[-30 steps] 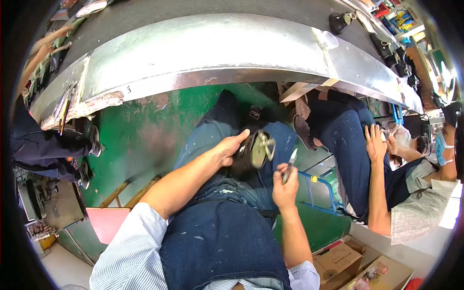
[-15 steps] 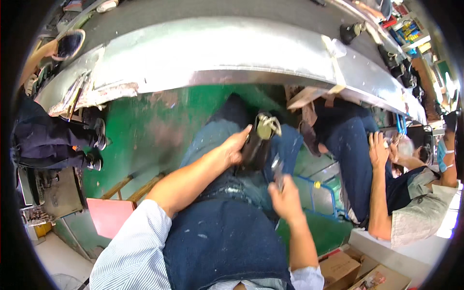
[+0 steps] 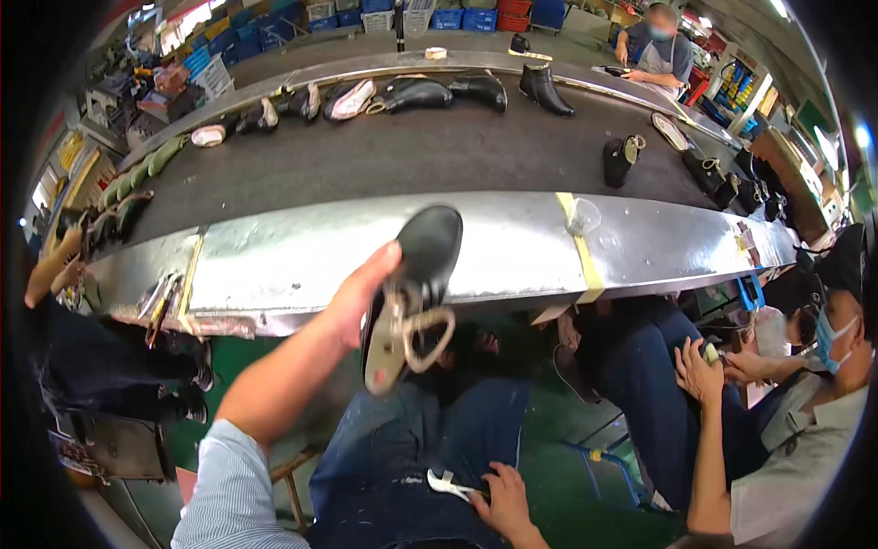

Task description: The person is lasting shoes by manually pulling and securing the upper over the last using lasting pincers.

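My left hand (image 3: 358, 297) grips a black leather shoe (image 3: 430, 245), raised in front of the bench's metal edge with its toe pointing away from me. Inside the shoe sits a shoe last (image 3: 380, 364), its pale top bearing a loop of cord (image 3: 437, 343). Low over my lap is my right hand (image 3: 506, 503), closed around the handle of a pair of pliers (image 3: 448, 483). The bright metal head of the pliers points left; the hand covers most of the handle.
A conveyor bench (image 3: 366, 169) with a shiny metal edge (image 3: 302, 261) runs across in front. Black shoes (image 3: 412, 93) line its far side, and a single one (image 3: 622, 160) stands nearer. A seated co-worker (image 3: 796, 412) is close on my right; another person (image 3: 114, 366) stands at left.
My left hand has lifted the shoe from my lap up toward the bench. My right hand, with the pliers, stays low by my lap. The view has tilted up, showing more bench.
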### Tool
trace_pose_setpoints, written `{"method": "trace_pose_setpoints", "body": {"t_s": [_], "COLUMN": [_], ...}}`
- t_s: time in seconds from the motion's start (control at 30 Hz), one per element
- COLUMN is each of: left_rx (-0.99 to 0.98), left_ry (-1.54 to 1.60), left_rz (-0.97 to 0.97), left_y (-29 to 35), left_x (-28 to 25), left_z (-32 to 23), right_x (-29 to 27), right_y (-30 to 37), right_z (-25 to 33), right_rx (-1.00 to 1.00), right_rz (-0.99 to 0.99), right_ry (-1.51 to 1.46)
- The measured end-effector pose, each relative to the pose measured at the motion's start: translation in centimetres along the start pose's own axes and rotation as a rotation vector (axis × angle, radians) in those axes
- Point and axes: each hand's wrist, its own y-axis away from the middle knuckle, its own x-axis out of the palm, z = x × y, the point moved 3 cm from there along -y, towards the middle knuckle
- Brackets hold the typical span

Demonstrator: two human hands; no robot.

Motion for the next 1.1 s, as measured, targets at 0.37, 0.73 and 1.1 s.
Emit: {"method": "trace_pose_setpoints", "body": {"t_s": [0.37,0.73,1.1], "left_rx": [0.294,0.553,0.292], "left_ry": [-1.209,-1.561,-1.694], "left_rz": [0.172,-0.036,-0.78], "left_y": [-33.9,-45.2,-54.6], "left_x": [7.9,8.8,7.9], "left_z": [-7.0,-0.9,-9.5], "right_x": [0.8,-3.1,-32.3], "right_y": [-4.8,-12.0,-9.2], "right_z": [-4.6,-8.7,-24.5], "right_rx": [0.155,0.099,0.568], "right_rz": [0.01,0.103,-0.251], "right_ry": [-0.189,-0.284,-0.113]}}
